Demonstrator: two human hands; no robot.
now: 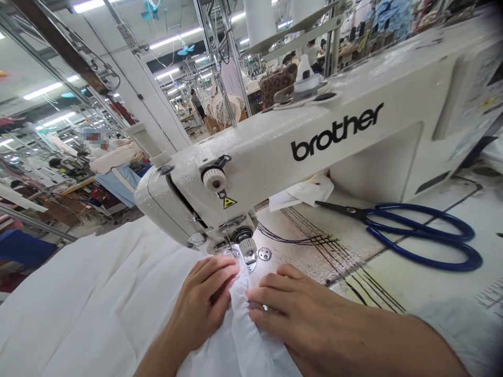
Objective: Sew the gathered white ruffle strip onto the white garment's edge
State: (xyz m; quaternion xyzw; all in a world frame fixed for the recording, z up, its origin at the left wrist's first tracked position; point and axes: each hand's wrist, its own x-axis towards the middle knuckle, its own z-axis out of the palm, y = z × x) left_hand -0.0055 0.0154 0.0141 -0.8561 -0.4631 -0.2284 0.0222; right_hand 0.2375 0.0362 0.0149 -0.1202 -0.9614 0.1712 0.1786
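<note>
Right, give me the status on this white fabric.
Done: a gathered fold stands in the fabric. In hand: the left hand and right hand press it beside the presser foot of the Brother sewing machine. Left: the wide white fabric spread leftward, seemingly unsewn, though stitching is too small to tell.

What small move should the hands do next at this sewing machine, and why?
Probably flatten the gathered white fabric with the left hand and right hand before it goes under the presser foot: the cloth seems bunched in a raised fold between the hands, right in front of the foot.
</note>
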